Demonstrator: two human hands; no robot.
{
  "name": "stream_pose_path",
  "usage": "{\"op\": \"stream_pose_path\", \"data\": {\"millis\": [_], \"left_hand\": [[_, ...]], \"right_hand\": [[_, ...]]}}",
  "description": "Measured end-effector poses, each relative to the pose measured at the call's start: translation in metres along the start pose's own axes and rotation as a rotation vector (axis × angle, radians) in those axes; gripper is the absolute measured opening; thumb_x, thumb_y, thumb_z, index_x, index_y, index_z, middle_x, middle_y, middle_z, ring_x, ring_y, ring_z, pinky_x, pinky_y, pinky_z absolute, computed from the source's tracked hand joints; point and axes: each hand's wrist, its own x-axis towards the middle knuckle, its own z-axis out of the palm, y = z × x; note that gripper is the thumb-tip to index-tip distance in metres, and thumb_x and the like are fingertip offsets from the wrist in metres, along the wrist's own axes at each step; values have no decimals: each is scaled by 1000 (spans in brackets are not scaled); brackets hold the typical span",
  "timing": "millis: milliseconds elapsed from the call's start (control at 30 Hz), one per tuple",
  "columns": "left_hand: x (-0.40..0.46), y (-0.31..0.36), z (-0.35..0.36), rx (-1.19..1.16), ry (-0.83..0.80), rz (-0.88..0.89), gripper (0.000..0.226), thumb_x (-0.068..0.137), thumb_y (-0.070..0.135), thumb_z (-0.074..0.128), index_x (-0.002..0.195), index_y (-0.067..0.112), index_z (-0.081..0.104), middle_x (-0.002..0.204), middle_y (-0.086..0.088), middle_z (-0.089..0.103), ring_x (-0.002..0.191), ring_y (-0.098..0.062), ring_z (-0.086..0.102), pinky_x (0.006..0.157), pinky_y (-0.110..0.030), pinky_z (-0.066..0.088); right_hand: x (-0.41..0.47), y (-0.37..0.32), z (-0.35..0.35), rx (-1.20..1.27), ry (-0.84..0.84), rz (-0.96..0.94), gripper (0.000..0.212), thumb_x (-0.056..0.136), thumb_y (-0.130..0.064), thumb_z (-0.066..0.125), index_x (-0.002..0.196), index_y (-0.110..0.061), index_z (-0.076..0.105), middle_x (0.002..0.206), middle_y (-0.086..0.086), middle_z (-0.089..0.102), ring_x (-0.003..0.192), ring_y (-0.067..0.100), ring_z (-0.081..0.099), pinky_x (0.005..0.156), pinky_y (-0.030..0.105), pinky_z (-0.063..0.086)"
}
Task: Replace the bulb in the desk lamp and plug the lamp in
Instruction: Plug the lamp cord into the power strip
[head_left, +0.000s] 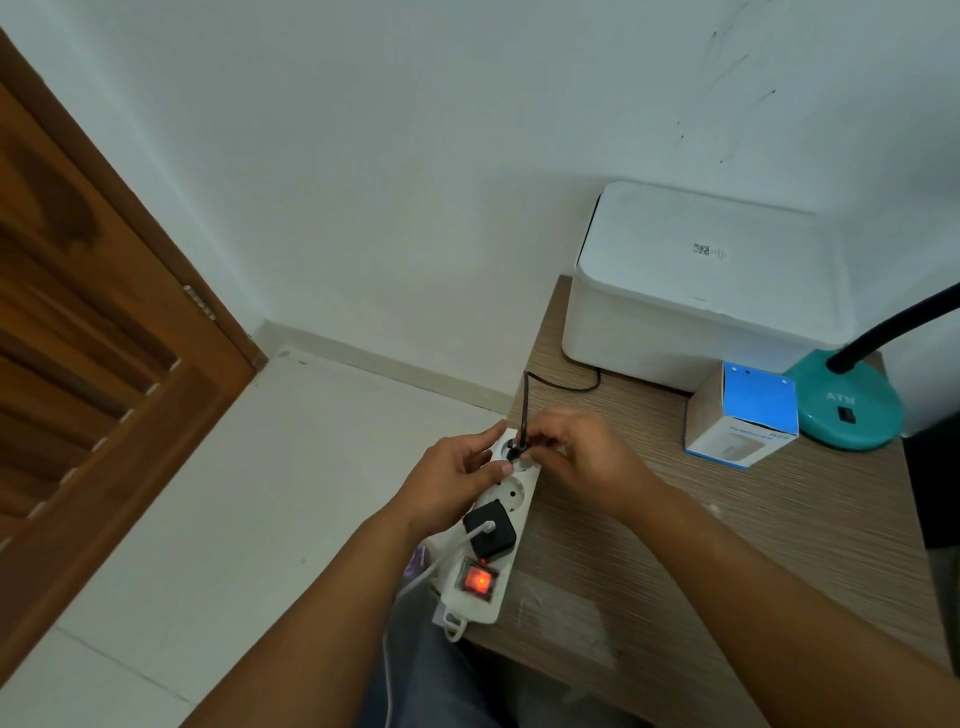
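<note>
Black plug (515, 451) sits pinched in the right hand (582, 462) fingers at the end socket of the strip (501, 519), which the left hand (457, 478) grips at the worktop (727, 545) edge. Live switch (475, 578) glows; a skewed push could miss and shove the strip off.

The near half of the surface (727, 561) lay bare, so a hand could pass there. At its left edge sat the power strip (498, 540), with a black charger (490, 531) stuck in one hole and an open hole just past it. Farther back, a white box (701, 291), a small blue box (743, 415) and the lamp base (852, 410) crowded the corner. A black cord (561, 383) crossed in front of the white box.
</note>
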Motion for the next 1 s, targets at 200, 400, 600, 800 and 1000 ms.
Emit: {"op": "stream_pose_path", "data": {"millis": [200, 400, 600, 800, 1000], "left_hand": [[1, -1, 1, -7, -2, -8, 60, 97, 18, 69, 152, 24, 45, 143, 4, 58, 133, -3, 51, 86, -2, 45], [1, 0, -1, -5, -9, -15, 58, 97, 19, 68, 151, 25, 46, 135, 11, 62, 116, 10, 60, 85, -6, 48], [0, 3, -1, 19, -6, -19, 58, 98, 19, 68, 150, 26, 46, 136, 7, 64, 121, 0, 62, 89, -10, 50], [-3, 19, -5, 223, 0, -34, 58, 97, 27, 68, 150, 28, 46, 148, 2, 56, 137, -16, 52, 105, -24, 41], [-25, 58, -18, 353, 132, 38, 55, 100, 36, 62, 151, 22, 47, 150, -3, 53, 136, -16, 52, 105, -22, 35]], "right_hand": [[1, 4, 7, -20, -34, 15, 9, 89, -19, 67, 97, -17, 71, 89, -11, 63, 84, 3, 57, 74, 22, 46], [3, 9, 12, -79, -25, 76, 13, 90, -25, 66, 101, -19, 71, 99, -9, 53, 96, 10, 48, 81, 27, 43], [2, 10, 12, -61, -33, 137, 16, 90, -28, 67, 104, -23, 71, 100, -10, 50, 99, 10, 46, 81, 27, 38], [-11, 0, 9, 9, 31, 216, 33, 91, -27, 65, 124, -27, 61, 111, -13, 52, 101, 2, 48, 87, 24, 42], [-55, -2, -8, 13, 169, 259, 33, 91, -25, 64, 122, -35, 57, 104, -17, 51, 93, -5, 50, 81, 18, 45]]}}
